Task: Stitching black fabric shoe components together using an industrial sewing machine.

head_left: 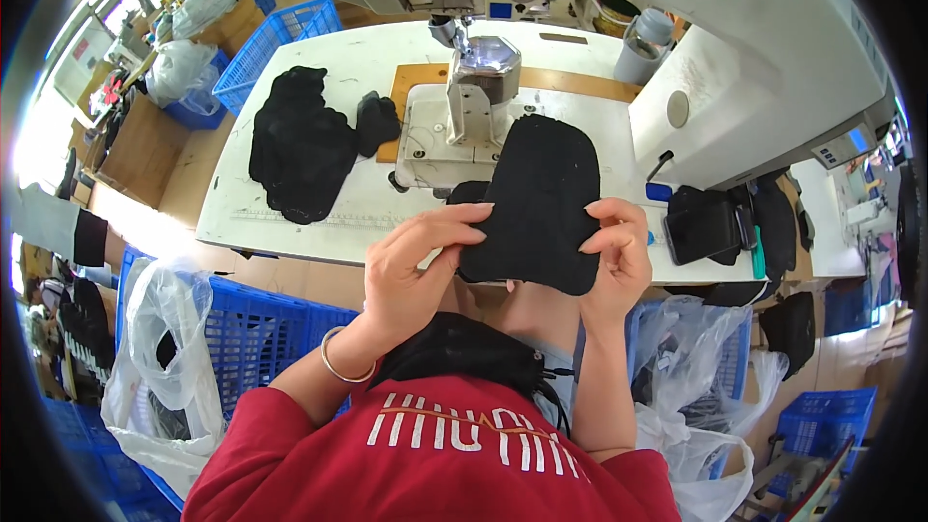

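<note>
A flat black fabric piece (543, 203), rounded at both ends, is held up in front of me at the near edge of the sewing table. My left hand (420, 256) pinches its left side between thumb and fingers. On the opposite side, my right hand (616, 256) grips the edge the same way. Part of another black piece (471, 192) shows behind it on the left. Just beyond stands the post of a sewing machine (474, 106), its lamp lit over the needle area.
Left on the white table (227, 203) lie a heap of black pieces (302, 145) and a smaller dark stack (377, 124). A black tray (701, 224) and a green-handled tool (758, 253) sit at right. Blue crates (256, 329) with plastic bags (159, 367) flank me.
</note>
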{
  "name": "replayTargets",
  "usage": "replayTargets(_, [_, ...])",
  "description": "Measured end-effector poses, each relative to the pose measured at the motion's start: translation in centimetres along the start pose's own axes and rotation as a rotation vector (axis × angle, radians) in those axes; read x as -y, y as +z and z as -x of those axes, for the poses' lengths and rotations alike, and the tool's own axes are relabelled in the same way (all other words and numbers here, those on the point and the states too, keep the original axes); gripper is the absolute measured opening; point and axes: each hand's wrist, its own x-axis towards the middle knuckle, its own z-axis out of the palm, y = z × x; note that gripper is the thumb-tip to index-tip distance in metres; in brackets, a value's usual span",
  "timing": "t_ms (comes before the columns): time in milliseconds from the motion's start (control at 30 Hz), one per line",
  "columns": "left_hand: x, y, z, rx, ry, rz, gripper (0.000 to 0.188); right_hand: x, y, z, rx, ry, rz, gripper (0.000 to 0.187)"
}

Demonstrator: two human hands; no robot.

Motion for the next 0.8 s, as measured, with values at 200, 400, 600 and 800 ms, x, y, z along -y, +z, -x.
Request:
replayTargets(200, [0.63,0.76,0.42,-0.003,-0.014,0.302,0.043,0.12,-0.11,-0.02,-0.038,-0.034,-0.005,0.019])
replayTargets(400, [0.84,0.73,0.27,0.018,-0.013,0.326,0.052,0.14,0.01,0.01,-0.044,-0.042,-0.014,0.019])
replayTargets(600, [0.81,0.94,0.14,0.021,-0.016,0.362,0.053,-0.23,-0.24,0.31,-0.055,-0.025,-0.042,0.019])
replayTargets(800, [0.86,0.86,0.35,0.015,-0.025,0.348,0.053,0.0,0.19,0.57,-0.056,-0.004,-0.074,0.02])
